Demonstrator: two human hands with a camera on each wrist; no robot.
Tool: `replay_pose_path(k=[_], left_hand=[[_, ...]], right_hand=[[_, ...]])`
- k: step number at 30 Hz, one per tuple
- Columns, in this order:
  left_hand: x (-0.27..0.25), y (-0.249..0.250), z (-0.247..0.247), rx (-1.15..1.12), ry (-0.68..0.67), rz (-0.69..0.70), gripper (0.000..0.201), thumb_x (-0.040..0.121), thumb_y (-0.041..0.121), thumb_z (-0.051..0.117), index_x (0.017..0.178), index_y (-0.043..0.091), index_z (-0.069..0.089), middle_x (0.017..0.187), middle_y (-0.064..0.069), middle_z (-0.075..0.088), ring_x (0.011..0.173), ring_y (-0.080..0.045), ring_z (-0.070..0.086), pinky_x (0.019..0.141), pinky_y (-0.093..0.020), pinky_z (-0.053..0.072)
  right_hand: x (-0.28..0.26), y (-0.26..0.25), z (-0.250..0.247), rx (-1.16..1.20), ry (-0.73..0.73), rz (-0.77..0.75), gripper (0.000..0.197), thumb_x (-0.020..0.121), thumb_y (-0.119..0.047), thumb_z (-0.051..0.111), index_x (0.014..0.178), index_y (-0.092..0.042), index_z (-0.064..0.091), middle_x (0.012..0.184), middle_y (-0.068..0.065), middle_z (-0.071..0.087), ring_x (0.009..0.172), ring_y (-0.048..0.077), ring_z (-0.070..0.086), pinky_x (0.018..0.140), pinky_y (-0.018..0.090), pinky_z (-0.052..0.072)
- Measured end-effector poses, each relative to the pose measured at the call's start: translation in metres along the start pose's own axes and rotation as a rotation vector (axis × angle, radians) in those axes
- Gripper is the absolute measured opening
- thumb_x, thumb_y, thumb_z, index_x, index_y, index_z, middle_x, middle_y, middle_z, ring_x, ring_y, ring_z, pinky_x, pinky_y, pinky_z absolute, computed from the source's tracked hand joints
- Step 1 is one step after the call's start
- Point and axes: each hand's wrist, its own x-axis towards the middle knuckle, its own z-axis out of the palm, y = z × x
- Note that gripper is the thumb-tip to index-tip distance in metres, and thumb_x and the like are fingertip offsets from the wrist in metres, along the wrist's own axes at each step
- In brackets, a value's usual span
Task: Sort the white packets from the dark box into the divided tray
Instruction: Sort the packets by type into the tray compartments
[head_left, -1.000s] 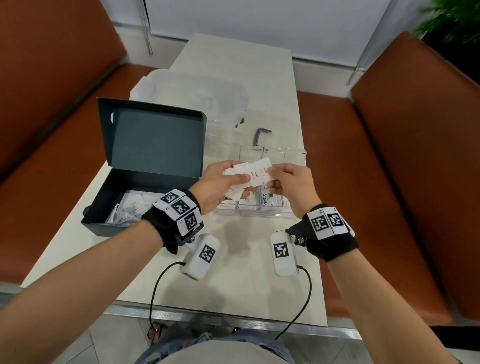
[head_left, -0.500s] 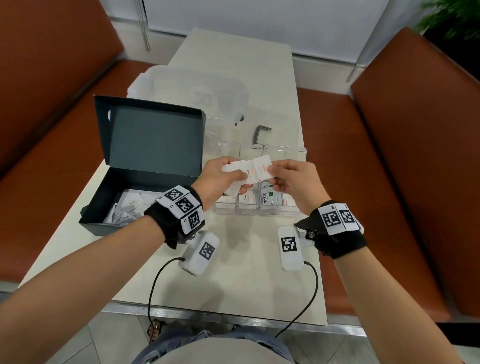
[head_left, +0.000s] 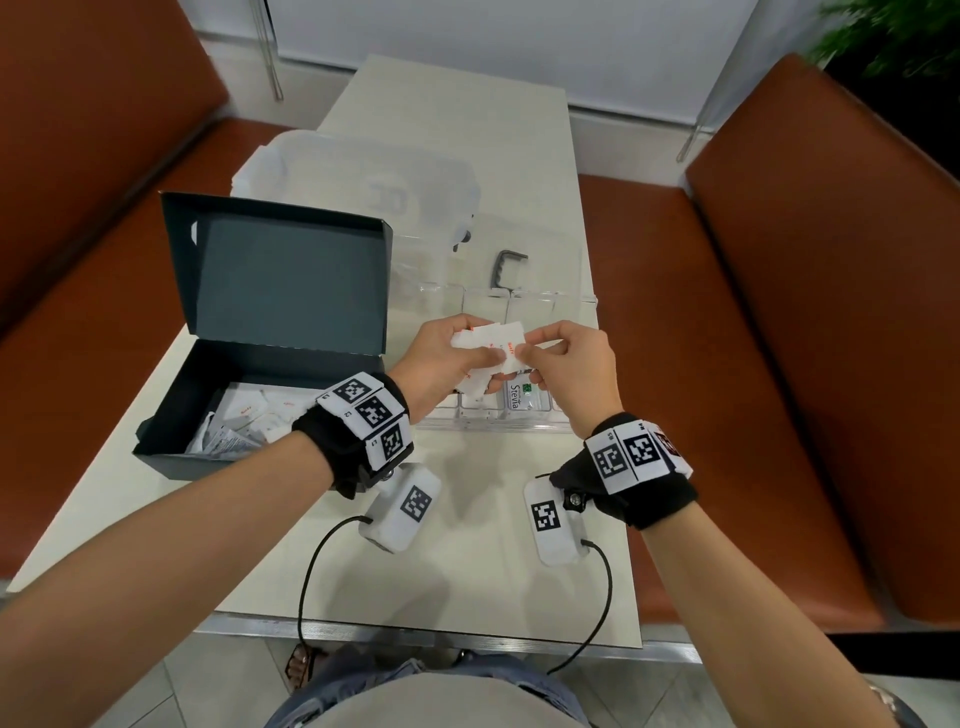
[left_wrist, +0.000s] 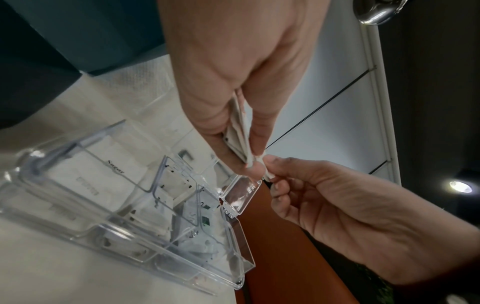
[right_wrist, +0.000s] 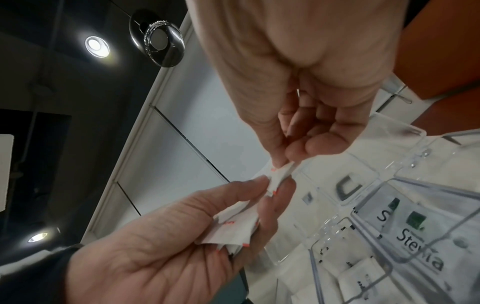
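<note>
The right hand's fingertips (head_left: 524, 349) pinch the right edge of one thin white paper packet with red print (head_left: 506, 343), the top one of a small fanned stack. The left hand (head_left: 447, 358) grips this stack between thumb and curled fingers. The packet's long axis lies about left to right, its free end pointing to the right hand, which is nearer to it. Both hands are above the clear plastic divided tray (head_left: 571, 304). More packets lie in the open dark cardboard box (head_left: 280, 291), on the left.
</note>
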Motion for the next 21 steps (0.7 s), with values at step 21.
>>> replay_pose_path(k=[21], left_hand=[[0.017, -0.008, 0.029, -0.073, 0.014, -0.016, 0.028, 0.085, -0.012, 0.064, 0.107, 0.004, 0.057, 0.105, -0.029, 0.067, 0.079, -0.037, 0.072, 0.059, -0.035, 0.057]], right_hand=[[0.056, 0.054, -0.042, -0.378, -0.095, -0.145, 0.011, 0.087, -0.007, 0.062, 0.090, -0.009, 0.073, 0.085, 0.006, 0.072, 0.073, 0.010, 0.062, 0.075, 0.018, 0.049]])
